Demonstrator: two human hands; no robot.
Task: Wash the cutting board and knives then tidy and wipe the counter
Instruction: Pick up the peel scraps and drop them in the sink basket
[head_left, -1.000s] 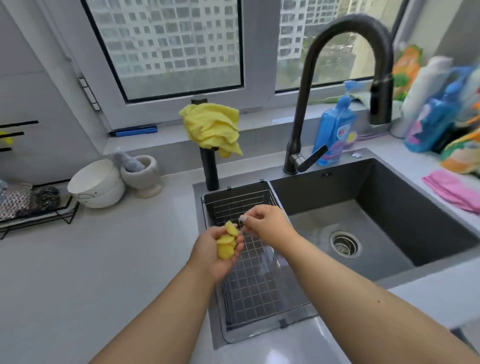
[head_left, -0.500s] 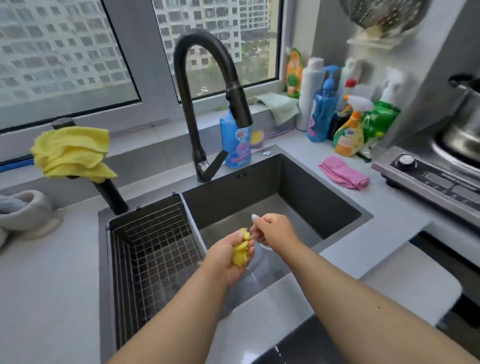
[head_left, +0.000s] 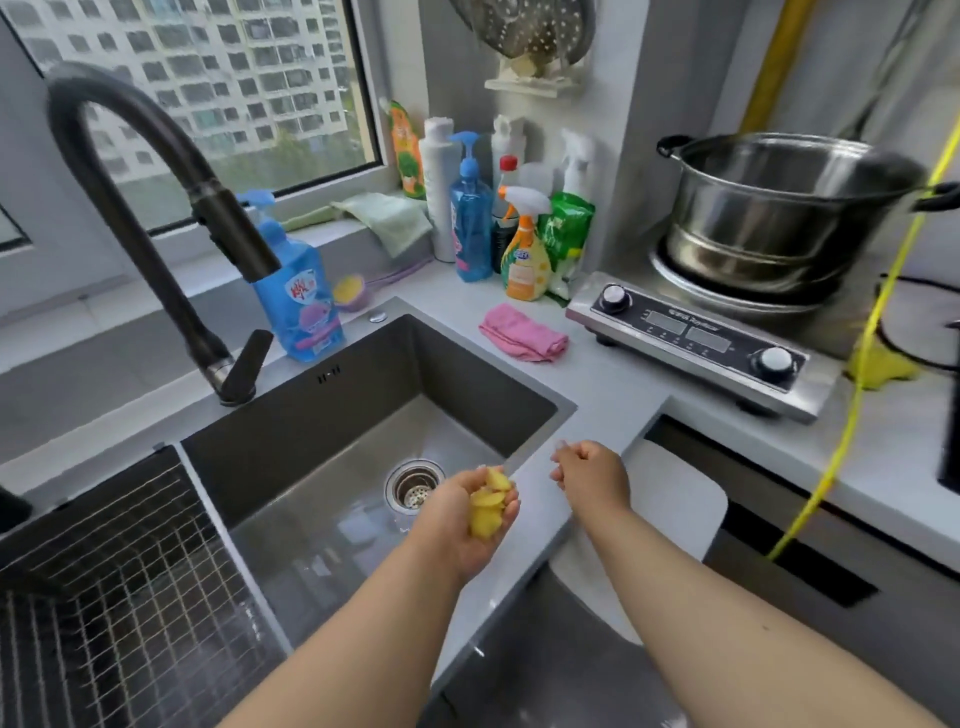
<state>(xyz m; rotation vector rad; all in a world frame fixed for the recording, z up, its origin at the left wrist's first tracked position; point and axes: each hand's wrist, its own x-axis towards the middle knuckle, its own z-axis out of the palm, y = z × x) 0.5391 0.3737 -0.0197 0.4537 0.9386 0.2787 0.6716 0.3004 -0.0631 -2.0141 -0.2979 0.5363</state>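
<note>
Right hand (head_left: 589, 475) withdrawn from scraps (head_left: 488, 501).

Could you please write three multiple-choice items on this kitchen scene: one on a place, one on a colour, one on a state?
1. Where does the pink cloth lie?
A. in the sink
B. on the counter between sink and cooktop
C. over the faucet

2. What colour is the faucet?
A. black
B. white
C. gold

3. What is the left hand doing?
A. resting flat and empty
B. gripping a knife
C. holding yellow slices

Answers: 1 B, the cloth sits on grey counter beside the cooktop. 2 A, its arched neck is black. 3 C, yellow pieces lie in the cupped palm.
</note>
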